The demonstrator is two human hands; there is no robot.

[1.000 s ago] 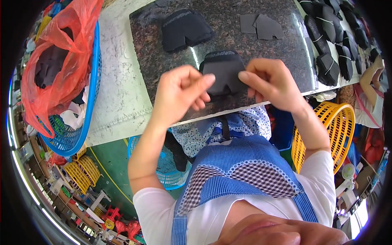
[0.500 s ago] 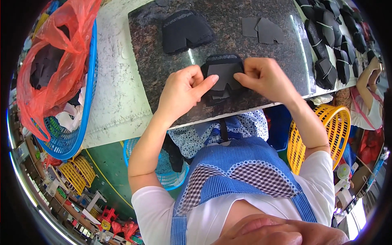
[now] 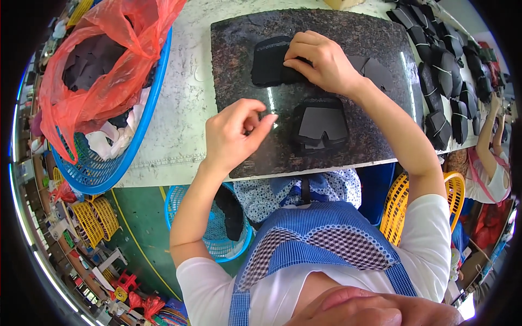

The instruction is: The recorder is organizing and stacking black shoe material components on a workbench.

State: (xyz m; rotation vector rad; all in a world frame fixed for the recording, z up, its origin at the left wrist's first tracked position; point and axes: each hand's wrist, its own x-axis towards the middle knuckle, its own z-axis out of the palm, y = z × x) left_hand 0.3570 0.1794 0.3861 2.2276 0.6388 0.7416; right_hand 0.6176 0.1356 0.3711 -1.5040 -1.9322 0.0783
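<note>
From the head camera, your right hand (image 3: 321, 60) reaches far forward across the dark stone slab (image 3: 239, 54), arm nearly straight, palm down, its fingers pinching the right edge of a stack of black cut pieces (image 3: 269, 60) that lies at the slab's far side. Your left hand (image 3: 234, 133) hovers nearer to you over the slab's left part, wrist bent, fingers loosely curled with thumb and forefinger close together; you hold nothing in it that shows. Just right of that hand, and apart from it, a second black piece (image 3: 321, 125) lies flat on the slab, shaped like short trousers, its wider straight edge toward the far side and its two stubby legs pointing back at you; its long axis runs left to right. More dark grey pieces (image 3: 375, 70) lie beyond your right wrist. The slab rests on a pale desk (image 3: 179, 108). To your left a blue basket (image 3: 147, 119) holds a red plastic bag (image 3: 98, 70) with dark scraps. A row of black pieces (image 3: 446, 76) lines the desk's right side, a yellow basket (image 3: 402, 206) stands below, and another person's arm (image 3: 492, 141) shows at the right rim.
</note>
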